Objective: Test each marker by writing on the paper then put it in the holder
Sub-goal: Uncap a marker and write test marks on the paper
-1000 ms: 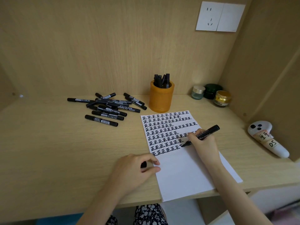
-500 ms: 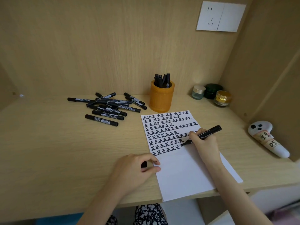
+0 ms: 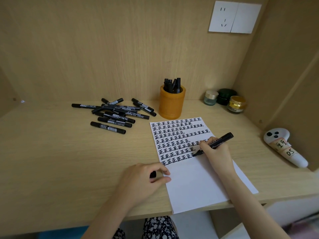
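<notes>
A white sheet of paper (image 3: 198, 183) lies on the desk, its upper half filled with rows of black written characters. My right hand (image 3: 215, 152) grips a black marker (image 3: 220, 140) with its tip touching the paper at the end of a row. My left hand (image 3: 143, 180) rests at the paper's left edge, fingers curled around a small black marker cap (image 3: 153, 174). An orange cylindrical holder (image 3: 171, 104) stands behind the paper with several black markers upright in it. A pile of several black markers (image 3: 115, 112) lies to the left of the holder.
Three small jars (image 3: 224, 100) stand at the back right corner. A white handheld controller (image 3: 284, 147) with taped labels lies against the right wall. A wall socket (image 3: 234, 17) sits high on the back panel. The desk's front edge (image 3: 69, 223) runs just below my forearms.
The marker tip in my right hand has shifted slightly down and left along the written rows. My left hand has stayed in place.
</notes>
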A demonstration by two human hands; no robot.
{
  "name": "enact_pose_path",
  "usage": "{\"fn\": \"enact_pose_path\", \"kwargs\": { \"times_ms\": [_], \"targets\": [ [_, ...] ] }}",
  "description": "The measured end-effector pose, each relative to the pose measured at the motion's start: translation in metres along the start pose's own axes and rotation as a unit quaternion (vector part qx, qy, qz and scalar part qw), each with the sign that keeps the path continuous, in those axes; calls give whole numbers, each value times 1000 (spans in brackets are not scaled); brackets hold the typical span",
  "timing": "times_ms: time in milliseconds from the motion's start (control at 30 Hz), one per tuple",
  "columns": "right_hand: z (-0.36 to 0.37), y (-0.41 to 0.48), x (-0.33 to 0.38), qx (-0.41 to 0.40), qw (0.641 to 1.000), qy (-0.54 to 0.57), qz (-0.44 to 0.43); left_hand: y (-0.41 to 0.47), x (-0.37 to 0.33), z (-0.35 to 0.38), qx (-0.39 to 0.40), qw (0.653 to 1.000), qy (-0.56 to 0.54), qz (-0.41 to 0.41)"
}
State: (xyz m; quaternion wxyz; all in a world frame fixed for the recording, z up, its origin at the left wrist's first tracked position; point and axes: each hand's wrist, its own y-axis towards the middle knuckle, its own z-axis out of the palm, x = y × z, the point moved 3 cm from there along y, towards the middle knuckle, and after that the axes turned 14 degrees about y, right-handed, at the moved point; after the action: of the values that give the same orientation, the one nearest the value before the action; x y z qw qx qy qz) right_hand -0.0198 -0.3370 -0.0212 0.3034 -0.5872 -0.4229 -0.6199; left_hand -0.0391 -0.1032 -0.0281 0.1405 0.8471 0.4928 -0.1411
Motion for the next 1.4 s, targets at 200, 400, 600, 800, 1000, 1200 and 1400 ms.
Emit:
{"fn": "enact_pose_path", "kwargs": {
  "times_ms": [200,400,600,800,1000,1200,1400],
  "targets": [
    [0,-3,2,8,1000,1,1,1,4,5,-4,1000,-13,-7],
    [0,-2,1,1,1000,-9,2,2,4,5,-14,1000,-13,6],
    [-3,-2,2,-33,999,-17,-5,1,2,3,-12,1000,-13,6],
    [-3,-1,1,-33,999,-14,-7,1,1,2,-11,1000,-2,6],
    [-4,-1,0,-34,999,-2,-3,1,-1,0,-6,1000,3,8],
    [-12,2,-4,-67,991,112,35,-5,-6,-5,-44,998,-43,25],
    [-12,1,2,-49,981,189,17,-4,-1,-6,-39,986,-157,-36]
  ]
}}
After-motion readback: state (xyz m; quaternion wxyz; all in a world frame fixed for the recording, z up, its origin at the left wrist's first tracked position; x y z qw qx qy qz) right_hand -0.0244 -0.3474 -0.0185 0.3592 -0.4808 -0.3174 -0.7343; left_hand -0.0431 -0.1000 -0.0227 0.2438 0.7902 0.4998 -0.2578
